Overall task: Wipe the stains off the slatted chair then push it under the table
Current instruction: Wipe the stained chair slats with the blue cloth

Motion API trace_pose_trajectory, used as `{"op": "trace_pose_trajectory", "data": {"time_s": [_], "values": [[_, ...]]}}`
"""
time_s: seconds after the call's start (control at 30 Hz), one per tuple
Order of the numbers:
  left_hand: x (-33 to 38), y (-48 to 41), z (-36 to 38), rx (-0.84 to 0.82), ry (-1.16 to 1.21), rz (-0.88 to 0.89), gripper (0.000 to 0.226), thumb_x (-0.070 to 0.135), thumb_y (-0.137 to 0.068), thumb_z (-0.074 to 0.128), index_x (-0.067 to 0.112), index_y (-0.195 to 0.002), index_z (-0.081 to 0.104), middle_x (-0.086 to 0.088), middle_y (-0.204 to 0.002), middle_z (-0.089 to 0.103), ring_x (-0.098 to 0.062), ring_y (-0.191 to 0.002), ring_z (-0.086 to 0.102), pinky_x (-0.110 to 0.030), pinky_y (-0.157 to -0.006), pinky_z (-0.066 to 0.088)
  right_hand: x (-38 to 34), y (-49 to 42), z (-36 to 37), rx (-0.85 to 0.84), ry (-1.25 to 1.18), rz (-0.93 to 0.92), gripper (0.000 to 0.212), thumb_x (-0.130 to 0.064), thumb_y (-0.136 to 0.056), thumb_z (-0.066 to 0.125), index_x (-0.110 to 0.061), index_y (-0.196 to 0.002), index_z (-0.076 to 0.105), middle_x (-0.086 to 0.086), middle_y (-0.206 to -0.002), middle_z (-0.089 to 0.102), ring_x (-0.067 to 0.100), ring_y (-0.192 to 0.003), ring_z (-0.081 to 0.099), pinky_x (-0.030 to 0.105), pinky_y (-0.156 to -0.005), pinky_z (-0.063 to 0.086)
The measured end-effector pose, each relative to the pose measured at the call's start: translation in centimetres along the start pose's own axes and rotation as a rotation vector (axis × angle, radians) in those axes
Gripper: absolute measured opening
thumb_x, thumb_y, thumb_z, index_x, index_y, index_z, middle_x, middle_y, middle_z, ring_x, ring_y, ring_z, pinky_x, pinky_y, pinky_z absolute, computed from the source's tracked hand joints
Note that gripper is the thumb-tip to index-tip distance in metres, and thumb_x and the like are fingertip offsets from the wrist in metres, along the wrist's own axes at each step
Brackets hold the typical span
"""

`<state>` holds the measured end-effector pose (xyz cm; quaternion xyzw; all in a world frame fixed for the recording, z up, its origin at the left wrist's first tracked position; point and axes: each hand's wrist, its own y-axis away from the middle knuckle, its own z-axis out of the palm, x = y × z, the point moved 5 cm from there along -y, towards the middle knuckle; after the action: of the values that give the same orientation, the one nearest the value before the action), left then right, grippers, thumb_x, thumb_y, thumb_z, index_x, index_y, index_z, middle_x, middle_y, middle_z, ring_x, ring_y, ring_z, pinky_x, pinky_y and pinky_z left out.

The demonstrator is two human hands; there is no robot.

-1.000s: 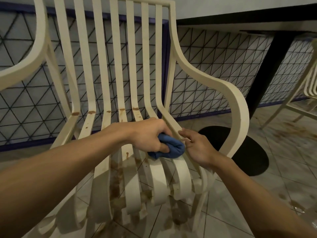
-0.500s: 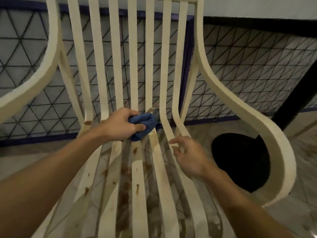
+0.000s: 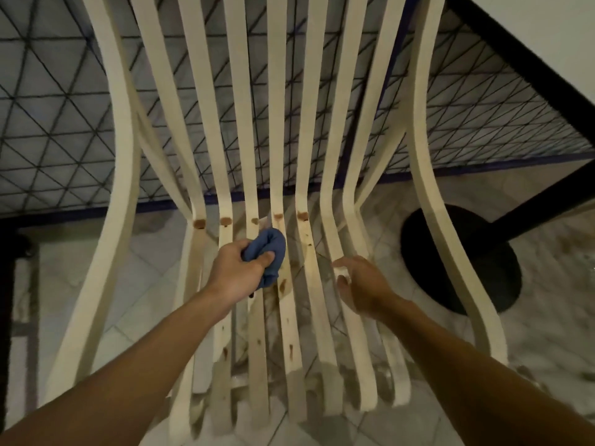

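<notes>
Cream slatted chair [image 3: 277, 123]: probably stiff, light; push it by the armrest [image 3: 431, 175].
Cloth [image 3: 273, 243]: soft, bunched in your left hand [image 3: 236, 275] fingers.
Right hand [image 3: 360, 284]: at a slat, grip blurred, cannot tell.

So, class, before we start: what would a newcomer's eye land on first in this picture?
The cream slatted chair fills the view, a row of brown stains crossing its slats where back meets seat. Just below that row the left hand grips a bunched blue cloth, and the right hand holds a slat beside it. A round black table base sits on the floor at right.
</notes>
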<state>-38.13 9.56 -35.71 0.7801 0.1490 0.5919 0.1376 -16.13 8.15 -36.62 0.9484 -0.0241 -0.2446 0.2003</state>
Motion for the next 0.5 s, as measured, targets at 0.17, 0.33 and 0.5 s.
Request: {"op": "trace_pose_trajectory", "data": {"time_s": [0.17, 0.33, 0.5], "values": [[0.0, -1.0, 0.8, -0.001, -0.021, -0.065, 0.012, 0.009, -0.091, 0.064, 0.015, -0.101, 0.063, -0.010, -0.087, 0.067, -0.019, -0.069, 0.065, -0.024, -0.055, 0.055, 0.8, -1.5, -0.5, -0.102, -0.050, 0.047, 0.032, -0.017, -0.099, 0.048, -0.018, -0.130, 0.054, -0.003, -0.127, 0.045, 0.014, -0.109, 0.052, 0.014, -0.077, 0.044], [-0.1, -3.3, 2.7, 0.054, -0.001, -0.112, 0.011, 0.000, -0.092, 0.060, 0.007, -0.101, 0.061, -0.011, -0.081, 0.063, -0.026, -0.067, 0.062, -0.032, -0.055, 0.059, 1.8, -5.9, -0.8, -0.120, -0.006, 0.040, 0.040, -0.018, -0.098, 0.049, -0.021, -0.138, 0.046, 0.003, -0.149, 0.031, 0.022, -0.134, 0.037, 0.034, -0.112, 0.036], [-0.9, -6.5, 4.8, 0.109, -0.100, -0.126, 0.021, 0.009, -0.089, 0.067, 0.011, -0.110, 0.066, -0.010, -0.096, 0.070, -0.029, -0.090, 0.067, -0.050, -0.084, 0.057, 2.2, -9.7, -0.8, -0.167, 0.063, -0.040, 0.041, -0.027, -0.096, 0.051, -0.024, -0.137, 0.046, 0.005, -0.148, 0.030, 0.027, -0.133, 0.034, 0.041, -0.111, 0.035]]}}
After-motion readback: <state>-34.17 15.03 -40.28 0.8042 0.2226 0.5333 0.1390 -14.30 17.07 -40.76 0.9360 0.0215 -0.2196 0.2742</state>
